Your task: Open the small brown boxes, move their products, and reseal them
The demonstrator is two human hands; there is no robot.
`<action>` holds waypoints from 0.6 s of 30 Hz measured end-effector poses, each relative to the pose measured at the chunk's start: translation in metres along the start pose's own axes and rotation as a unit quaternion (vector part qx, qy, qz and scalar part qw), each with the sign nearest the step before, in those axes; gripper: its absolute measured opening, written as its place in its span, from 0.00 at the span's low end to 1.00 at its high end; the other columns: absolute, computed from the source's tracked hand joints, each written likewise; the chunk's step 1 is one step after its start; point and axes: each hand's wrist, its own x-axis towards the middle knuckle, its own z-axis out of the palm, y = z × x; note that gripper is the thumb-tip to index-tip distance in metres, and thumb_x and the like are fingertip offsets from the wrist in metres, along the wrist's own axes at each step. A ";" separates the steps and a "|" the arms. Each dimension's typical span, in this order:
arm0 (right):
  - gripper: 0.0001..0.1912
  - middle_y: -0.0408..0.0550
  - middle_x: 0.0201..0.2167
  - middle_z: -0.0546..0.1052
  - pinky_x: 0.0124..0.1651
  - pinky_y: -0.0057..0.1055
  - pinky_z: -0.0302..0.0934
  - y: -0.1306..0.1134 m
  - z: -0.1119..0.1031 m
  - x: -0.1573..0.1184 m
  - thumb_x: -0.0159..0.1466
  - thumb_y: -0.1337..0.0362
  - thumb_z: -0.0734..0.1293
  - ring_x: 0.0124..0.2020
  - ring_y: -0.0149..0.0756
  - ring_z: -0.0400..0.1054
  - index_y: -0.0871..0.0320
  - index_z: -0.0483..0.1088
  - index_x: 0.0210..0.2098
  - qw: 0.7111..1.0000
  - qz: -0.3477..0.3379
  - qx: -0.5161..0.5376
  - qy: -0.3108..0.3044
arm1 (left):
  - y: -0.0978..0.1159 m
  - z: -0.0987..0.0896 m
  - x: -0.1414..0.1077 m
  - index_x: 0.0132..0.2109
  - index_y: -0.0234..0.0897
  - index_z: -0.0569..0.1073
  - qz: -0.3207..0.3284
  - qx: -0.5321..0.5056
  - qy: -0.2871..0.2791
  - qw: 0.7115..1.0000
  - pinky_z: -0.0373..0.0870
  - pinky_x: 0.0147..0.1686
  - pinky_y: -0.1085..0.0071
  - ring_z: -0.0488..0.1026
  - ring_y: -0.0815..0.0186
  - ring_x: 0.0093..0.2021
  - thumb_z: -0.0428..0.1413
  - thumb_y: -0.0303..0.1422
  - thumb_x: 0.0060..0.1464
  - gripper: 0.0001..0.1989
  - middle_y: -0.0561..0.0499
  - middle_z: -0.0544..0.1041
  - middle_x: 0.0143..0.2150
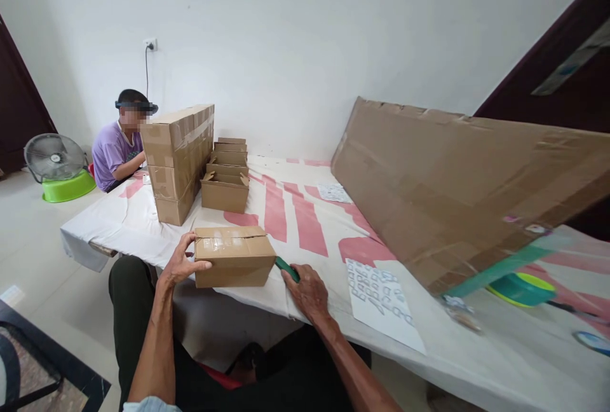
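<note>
A closed cardboard box with clear tape on its top sits at the table's front edge. My left hand grips its left end, thumb on the front side and fingers behind the corner. In my right hand is a green-handled tool, whose tip meets the box's right end; the blade, if any, cannot be made out. To the right of that hand lies a white sheet with printed outlines.
Stacked taped boxes stand back left, beside open boxes. A person in a purple shirt sits behind them. A large cardboard panel leans across the right side, near a teal and yellow roll. A fan stands far left.
</note>
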 end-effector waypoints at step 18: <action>0.39 0.59 0.55 0.81 0.49 0.43 0.72 -0.060 -0.051 0.029 0.63 0.32 0.65 0.52 0.52 0.75 0.59 0.79 0.54 0.893 0.193 0.401 -0.061 | -0.010 0.010 -0.013 0.68 0.49 0.66 0.031 0.015 -0.004 0.999 0.65 0.64 0.47 0.60 0.42 0.72 0.74 0.36 0.39 0.49 0.43 0.59 0.75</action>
